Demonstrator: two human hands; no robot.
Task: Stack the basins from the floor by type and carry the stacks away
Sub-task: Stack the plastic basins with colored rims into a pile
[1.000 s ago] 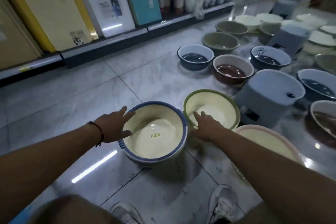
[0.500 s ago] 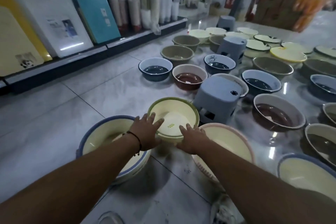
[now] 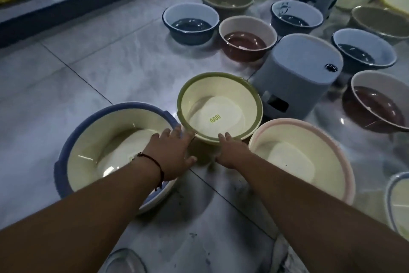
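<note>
The small round cream plastic basin with the olive-green rim [image 3: 219,106] sits tilted, its near edge raised off the grey marble-tiled floor [image 3: 88,69]. It lies directly ahead of the person, between the large cream basin with the blue rim [image 3: 115,151] on the left and the large cream basin with the pink rim [image 3: 303,157] on the right.

Left hand [image 3: 171,154]: fingers extended, tips touching the green rim at its near-left edge, thumb spread below; no closed grip is visible.
Right hand [image 3: 229,151]: fingertips hooked over the near rim; whether the thumb clamps from beneath cannot be determined.

Both hands are at the same near arc of the rim, equally close. The basin is round, so no long axis governs. Judgement: the lift is towards the person, then sideways into a matching basin. An upturned grey plastic stool [image 3: 296,73] stands just behind.
</note>
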